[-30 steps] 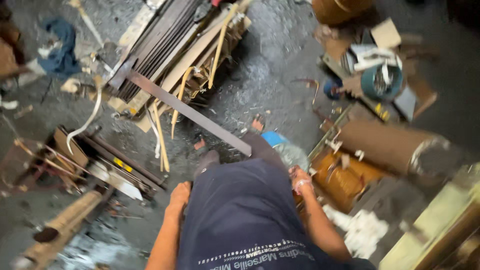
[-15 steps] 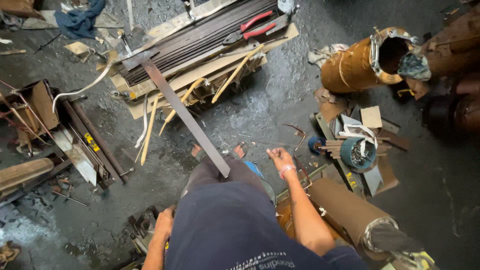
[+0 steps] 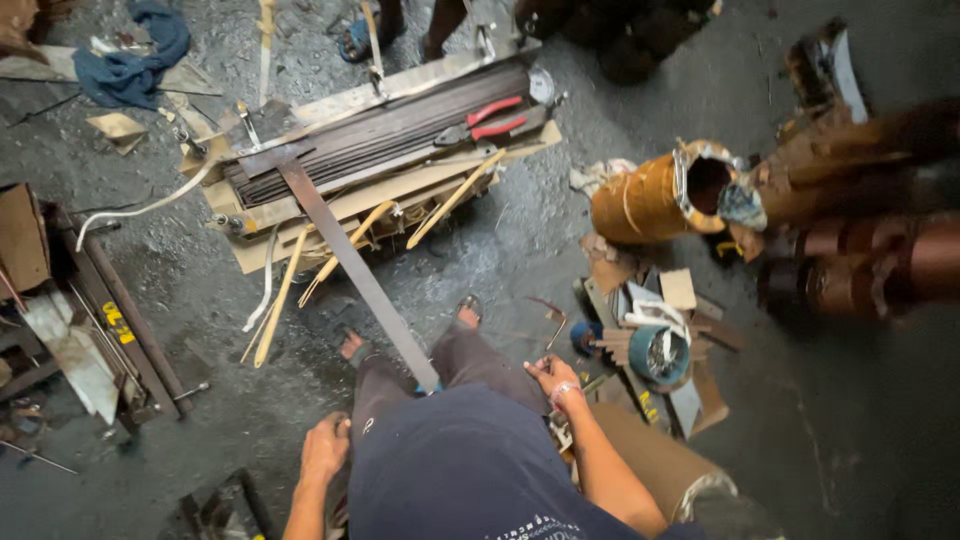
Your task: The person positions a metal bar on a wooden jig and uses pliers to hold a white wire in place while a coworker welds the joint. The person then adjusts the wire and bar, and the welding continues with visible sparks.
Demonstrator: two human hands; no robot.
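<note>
- The person stands on a dark, gritty floor (image 3: 520, 250), seen from above over a navy shirt; two sandalled feet show in front of the dark trousers.
- The left hand (image 3: 325, 447) hangs by the left thigh, fingers curled loosely inward and holding nothing that can be seen.
- The right hand (image 3: 551, 376) sits by the right hip with fingers half bent; whether it pinches anything cannot be told.
- One long flat metal strip (image 3: 350, 265) runs diagonally from the pile of dark bars down to the person's knees, between the two hands; its lower end meets the trousers, and neither hand touches it.
- One bundle of dark flat bars (image 3: 385, 135) lies on pale boards, with one pair of red-handled pliers (image 3: 490, 118) on top.
- About four pale wooden sticks (image 3: 455, 198) lean out from the front of that pile.
- One orange-brown wrapped cylinder (image 3: 650, 200) lies on its side to the right, open end showing; blurred brown cylinders lie beyond it.
- One blue cloth (image 3: 135, 60) lies crumpled at the upper left.
- One round teal coil (image 3: 658, 355) rests among cardboard scraps near the right hand.
</note>
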